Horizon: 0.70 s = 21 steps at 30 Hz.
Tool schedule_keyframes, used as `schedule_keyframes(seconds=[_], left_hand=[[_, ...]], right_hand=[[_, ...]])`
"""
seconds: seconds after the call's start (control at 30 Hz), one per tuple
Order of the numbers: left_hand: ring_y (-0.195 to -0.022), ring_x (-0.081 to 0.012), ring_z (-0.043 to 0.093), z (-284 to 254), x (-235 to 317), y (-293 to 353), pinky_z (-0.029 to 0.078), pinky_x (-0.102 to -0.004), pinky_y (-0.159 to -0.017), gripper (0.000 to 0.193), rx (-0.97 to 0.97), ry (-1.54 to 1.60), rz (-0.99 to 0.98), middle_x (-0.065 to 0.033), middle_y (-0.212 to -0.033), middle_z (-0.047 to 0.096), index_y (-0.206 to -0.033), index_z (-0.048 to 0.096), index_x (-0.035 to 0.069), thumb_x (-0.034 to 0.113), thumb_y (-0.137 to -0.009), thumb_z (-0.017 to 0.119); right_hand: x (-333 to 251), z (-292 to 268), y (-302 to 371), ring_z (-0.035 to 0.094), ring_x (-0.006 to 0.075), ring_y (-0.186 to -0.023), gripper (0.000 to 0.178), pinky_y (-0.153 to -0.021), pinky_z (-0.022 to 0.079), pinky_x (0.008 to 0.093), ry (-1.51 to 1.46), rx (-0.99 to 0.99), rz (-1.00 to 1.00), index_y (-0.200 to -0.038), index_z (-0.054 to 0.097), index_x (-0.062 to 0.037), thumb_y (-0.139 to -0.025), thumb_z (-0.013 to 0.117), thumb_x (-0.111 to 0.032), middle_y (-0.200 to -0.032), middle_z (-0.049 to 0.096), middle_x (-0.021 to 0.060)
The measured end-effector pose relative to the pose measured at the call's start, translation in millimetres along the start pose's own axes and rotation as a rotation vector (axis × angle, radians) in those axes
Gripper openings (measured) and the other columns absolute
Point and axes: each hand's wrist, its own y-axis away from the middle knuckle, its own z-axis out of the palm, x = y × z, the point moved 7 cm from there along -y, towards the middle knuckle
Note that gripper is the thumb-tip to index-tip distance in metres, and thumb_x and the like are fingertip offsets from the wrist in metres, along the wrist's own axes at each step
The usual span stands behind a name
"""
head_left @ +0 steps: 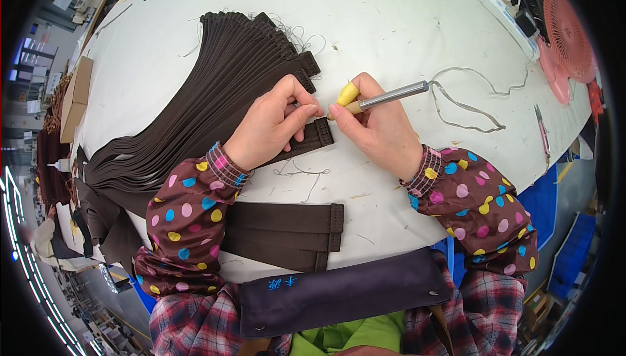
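Note:
My right hand (381, 124) grips a slim corded tool like a soldering iron (394, 95), with a grey metal barrel and a tan section near the fingers. A yellow cover (348, 93) sits at the index fingertip. My left hand (270, 121) is closed in a pinch just left of the tool's front end; what is between its fingers is too small to make out. Under both hands lies the stitched end of a dark brown fabric strip (321, 132). Beyond the left hand, a thick fanned stack of similar strips (215, 82) trails loose threads.
More brown strips (280, 225) lie near the table's front edge. Loose thread (303, 173) rests between. At right are the tool's cord (466, 124), thread snips (542, 128), a pink fan (567, 36) and a white power strip (508, 20). A cardboard box (77, 98) stands left.

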Motion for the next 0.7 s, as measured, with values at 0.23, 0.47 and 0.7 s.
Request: schedule_keyframes(seconds=[0.23,0.47,0.7], left_hand=[[-0.057,-0.0122,0.054,1,2,8,0.044,-0.0268,-0.049,0.013,0.047,-0.257,0.005,-0.0069,-0.076,0.059,-0.09,0.049,0.003,0.013,-0.09,0.059],[-0.074,-0.0268,0.061,30,33,51,0.049,-0.0348,-0.064,0.021,-0.291,-0.365,0.027,-0.0116,-0.088,0.06,-0.096,0.054,0.006,0.019,-0.084,0.065],[-0.076,-0.0242,0.061,-20,48,15,0.05,-0.0326,-0.064,0.033,0.264,-0.995,0.305,-0.007,-0.095,0.055,-0.106,0.053,0.008,0.018,-0.079,0.07]], right_hand=[[-1,-7,2,0.052,0.009,-0.055,0.02,-0.049,0.041,0.0251,-0.06,0.082,-0.038,-0.086,0.045,-0.0014,-0.087,0.062,-0.012,-0.065,0.055,0.0048],[-1,-19,-2,0.05,0.0044,-0.057,0.018,-0.049,0.04,0.0218,-0.169,0.103,0.009,-0.085,0.045,-0.0027,-0.087,0.061,-0.011,-0.067,0.055,0.0019],[-6,-22,-3,0.053,0.0046,-0.061,0.017,-0.052,0.043,0.0207,-0.203,0.116,-0.03,-0.086,0.044,-0.0023,-0.088,0.06,-0.009,-0.069,0.056,0.0015]])
